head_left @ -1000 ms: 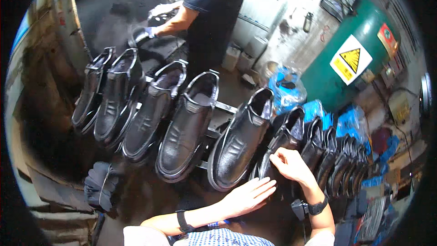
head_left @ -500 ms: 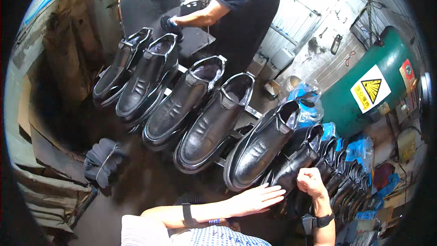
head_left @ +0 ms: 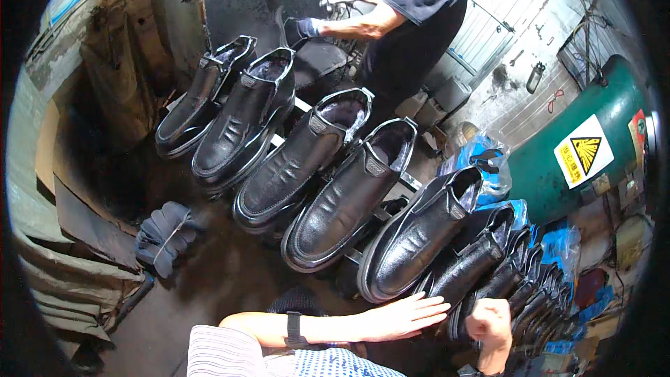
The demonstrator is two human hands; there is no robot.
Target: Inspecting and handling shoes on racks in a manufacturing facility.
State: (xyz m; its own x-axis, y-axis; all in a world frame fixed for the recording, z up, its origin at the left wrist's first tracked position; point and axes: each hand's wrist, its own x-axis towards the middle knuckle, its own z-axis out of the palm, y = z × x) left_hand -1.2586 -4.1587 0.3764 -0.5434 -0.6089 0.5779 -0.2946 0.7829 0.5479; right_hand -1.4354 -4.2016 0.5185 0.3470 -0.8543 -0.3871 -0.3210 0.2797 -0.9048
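The row of black shoes (head_left: 342,199) runs from upper left to lower right of the frame, spaced out at first, packed tightly at the right. The nearest shoes look assembled, upper joined to sole; no visible finish separates worked ones from unworked, so I cannot tell how much is left. Behind stand a green tank (head_left: 541,173) at right and a co-worker (head_left: 426,7) at upper centre.

Lower centre, the left hand (head_left: 403,318) has its grip released, fingers straight, by a shoe toe; contact is unclear. The right hand (head_left: 490,322), farther right, is clenched; whether it holds anything I cannot tell.

Compared with half a second ago, shoes, tank and co-worker sit farther right, and the right hand is lower.
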